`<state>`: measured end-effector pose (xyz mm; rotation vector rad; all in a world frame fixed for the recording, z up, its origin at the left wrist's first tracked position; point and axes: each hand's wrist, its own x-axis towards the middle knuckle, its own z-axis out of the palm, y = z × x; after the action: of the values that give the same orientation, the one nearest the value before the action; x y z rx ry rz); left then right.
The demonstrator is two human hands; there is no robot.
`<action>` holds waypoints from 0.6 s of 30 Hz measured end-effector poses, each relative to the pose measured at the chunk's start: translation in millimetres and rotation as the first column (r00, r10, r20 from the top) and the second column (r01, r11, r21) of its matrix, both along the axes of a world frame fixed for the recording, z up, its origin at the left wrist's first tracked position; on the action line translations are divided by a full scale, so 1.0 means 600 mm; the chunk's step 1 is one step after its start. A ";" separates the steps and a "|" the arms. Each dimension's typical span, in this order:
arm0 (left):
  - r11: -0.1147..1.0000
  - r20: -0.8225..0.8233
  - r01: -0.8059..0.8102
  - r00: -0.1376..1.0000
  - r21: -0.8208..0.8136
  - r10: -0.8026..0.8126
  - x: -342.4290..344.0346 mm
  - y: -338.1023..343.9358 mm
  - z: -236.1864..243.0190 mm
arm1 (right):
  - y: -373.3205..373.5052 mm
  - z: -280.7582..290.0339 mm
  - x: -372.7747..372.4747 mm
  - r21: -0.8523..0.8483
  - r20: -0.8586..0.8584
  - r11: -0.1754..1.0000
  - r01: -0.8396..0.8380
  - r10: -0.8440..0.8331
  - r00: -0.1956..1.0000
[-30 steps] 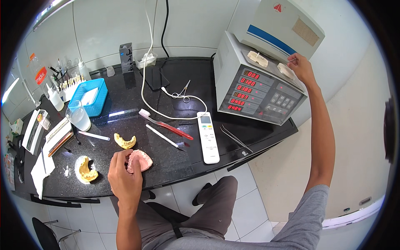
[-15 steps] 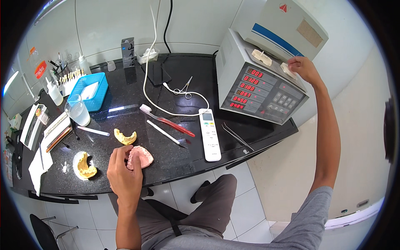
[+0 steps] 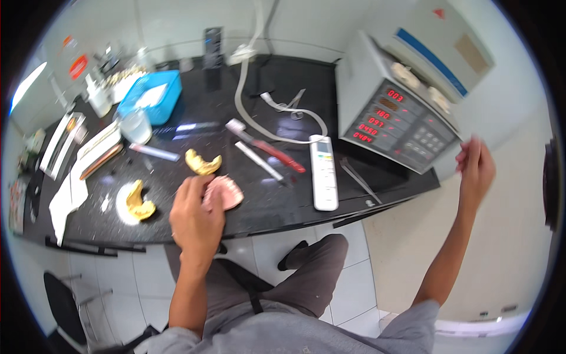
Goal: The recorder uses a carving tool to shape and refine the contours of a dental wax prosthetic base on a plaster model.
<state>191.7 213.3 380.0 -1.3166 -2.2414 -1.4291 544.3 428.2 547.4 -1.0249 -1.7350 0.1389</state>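
On the black counter, my left hand (image 3: pixel 197 212) is closed round the left side of a pink dental cast (image 3: pixel 231 194), thumb and fingers partly covering it. Just behind lies a yellow dental cast (image 3: pixel 202 163). Another yellow cast (image 3: pixel 140 203) sits to the left on a round pale base. My right hand (image 3: pixel 476 168) is in the air beside the front right corner of a grey machine (image 3: pixel 377 118) with red digits. Its fingers are loosely bent, somewhat blurred, with nothing seen in them. Two cream-coloured casts (image 3: pixel 405 75) rest on top of the machine, behind its keypad.
A white remote control (image 3: pixel 323 177), tweezers (image 3: pixel 361 182), a red toothbrush (image 3: pixel 274 154) and a white-handled tool (image 3: pixel 259 161) lie mid-counter. A white cable (image 3: pixel 240 97) loops behind them. At left stand a blue basket (image 3: pixel 168 106), a clear cup (image 3: pixel 135 127) and a white bottle (image 3: pixel 97 97).
My right hand has come away from the cast on top of the machine and dropped to its right side. The whole view has shifted. My left hand stays at the pink cast.
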 end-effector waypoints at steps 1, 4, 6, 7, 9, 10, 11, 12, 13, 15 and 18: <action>1.000 -0.017 -0.011 1.000 -0.001 0.011 0.001 0.000 -0.001 | -0.063 -0.039 -0.060 0.091 -0.084 0.996 -0.005 0.013 0.996; 0.999 -0.077 0.007 0.997 0.039 -0.004 -0.005 0.004 -0.005 | -0.171 -0.177 -0.039 -0.176 -0.006 0.980 -0.097 0.097 0.995; 0.999 -0.066 0.023 0.998 0.027 -0.022 -0.002 0.006 -0.003 | -0.235 -0.279 -0.060 -0.387 -0.239 0.832 -0.398 0.327 0.915; 0.999 -0.075 0.022 0.997 0.026 -0.020 -0.002 0.005 -0.006 | -0.269 -0.296 -0.117 -0.473 -0.302 0.771 -0.427 0.314 0.900; 0.999 -0.079 0.022 0.997 0.040 -0.018 -0.005 0.001 -0.009 | -0.308 -0.363 -0.165 -0.595 -0.322 0.599 -0.535 0.432 0.842; 0.998 -0.078 0.024 0.997 0.051 -0.020 -0.006 -0.002 -0.012 | -0.318 -0.398 -0.180 -0.643 -0.267 0.528 -0.555 0.525 0.808; 0.998 -0.079 0.029 0.997 0.050 -0.025 -0.007 -0.007 -0.013 | -0.324 -0.433 -0.186 -0.646 -0.273 0.506 -0.572 0.547 0.791; 0.999 -0.065 0.024 0.998 0.038 -0.022 -0.008 -0.010 -0.016 | -0.327 -0.469 -0.191 -0.703 -0.339 0.383 -0.599 0.561 0.755; 0.998 -0.076 0.035 0.997 0.050 -0.031 -0.006 -0.009 -0.015 | -0.324 -0.505 -0.194 -0.747 -0.397 0.264 -0.610 0.559 0.728; 0.998 -0.076 0.044 0.996 0.053 -0.040 -0.003 -0.005 -0.018 | -0.321 -0.585 -0.189 -0.776 -0.454 0.173 -0.606 0.514 0.728; 0.967 -0.237 0.064 0.972 0.248 -0.004 -0.003 -0.015 -0.014 | -0.338 -0.676 -0.216 -0.813 -0.373 0.204 -0.545 0.536 0.757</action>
<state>189.7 204.3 371.7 -1.3628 -1.8266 -1.4309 414.6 225.4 142.1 -1.0219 -1.9365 1.7470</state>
